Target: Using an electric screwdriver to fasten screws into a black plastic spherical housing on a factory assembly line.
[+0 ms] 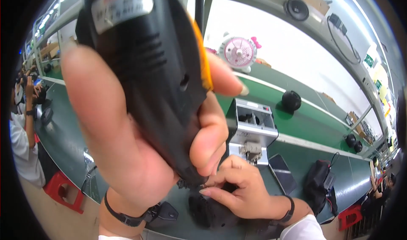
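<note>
A black electric screwdriver [157, 83] with an orange strip and a pale label fills the upper left, close to the camera. My left hand [140, 168] is wrapped round its body, and its nose tilts down to the right. Beside that nose, my right hand [246, 187] is closed, thumb and index finger pinched together; whatever they grip is too small to make out. Below these fingers lies a black rounded part [212, 212] on the green bench, partly covered by my right hand. The screwdriver's bit is not plain to see.
Behind my right hand stands a silver-and-black box-shaped machine [254, 132]. A dark phone-like slab [282, 173] and a black pouch [316, 182] lie to its right. Further back are a black ball-shaped speaker [291, 101] and a pink-white fan [238, 52]. A co-worker's sleeve [23, 151] shows at left.
</note>
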Available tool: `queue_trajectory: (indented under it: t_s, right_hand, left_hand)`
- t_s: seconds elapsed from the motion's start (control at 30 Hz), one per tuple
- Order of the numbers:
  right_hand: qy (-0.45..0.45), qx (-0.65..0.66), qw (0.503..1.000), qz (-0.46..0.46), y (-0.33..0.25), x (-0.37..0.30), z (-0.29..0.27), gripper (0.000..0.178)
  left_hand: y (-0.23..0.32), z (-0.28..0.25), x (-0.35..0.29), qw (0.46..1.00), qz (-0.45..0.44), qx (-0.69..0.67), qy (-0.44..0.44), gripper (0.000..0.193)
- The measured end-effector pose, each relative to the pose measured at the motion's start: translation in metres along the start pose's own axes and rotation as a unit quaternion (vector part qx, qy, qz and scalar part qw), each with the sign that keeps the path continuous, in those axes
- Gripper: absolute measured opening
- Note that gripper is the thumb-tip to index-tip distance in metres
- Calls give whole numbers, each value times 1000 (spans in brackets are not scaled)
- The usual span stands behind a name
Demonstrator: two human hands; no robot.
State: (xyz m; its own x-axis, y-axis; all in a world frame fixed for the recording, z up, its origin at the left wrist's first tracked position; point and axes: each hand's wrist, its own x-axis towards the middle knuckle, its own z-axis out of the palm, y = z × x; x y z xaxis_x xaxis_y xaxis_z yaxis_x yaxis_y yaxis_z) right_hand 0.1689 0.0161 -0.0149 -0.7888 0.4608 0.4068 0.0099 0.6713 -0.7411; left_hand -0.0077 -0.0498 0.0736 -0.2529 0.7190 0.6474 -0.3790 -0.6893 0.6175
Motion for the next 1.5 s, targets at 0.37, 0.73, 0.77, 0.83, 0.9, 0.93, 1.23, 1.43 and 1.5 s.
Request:
queue_trajectory:
  t_s: [0.37,0.73,0.77,0.83,0.9,0.93,1.23,1.43,1.5]
  right_hand:
    - [-385,6,918,-94,1,15,-51,74]
    - [-202,-57,976,-63,5,7,-19,72]
    - [-199,-59,976,-62,7,7,-15,72]
    - [-137,-71,986,-68,10,4,-6,66]
    - [-108,-68,990,-65,5,1,-2,59]
    - [-81,-65,993,-61,4,-1,0,52]
    - [-6,-12,998,-66,8,-4,16,20]
    - [-76,5,994,-80,2,0,3,54]
    - [-133,-61,985,-89,-4,2,-9,70]
  left_hand:
    - [2,-31,12,993,5,76,-86,72]
    - [24,-39,11,989,-22,64,-132,60]
    - [26,-40,11,987,-30,57,-144,58]
    - [25,-41,11,985,-36,52,-163,55]
    - [23,-41,11,976,-45,46,-210,55]
    - [22,-39,12,974,-53,41,-215,55]
    - [24,-29,10,967,-91,32,-235,68]
    - [13,-27,10,963,-120,7,-242,77]
    - [12,-21,5,972,-112,7,-206,76]
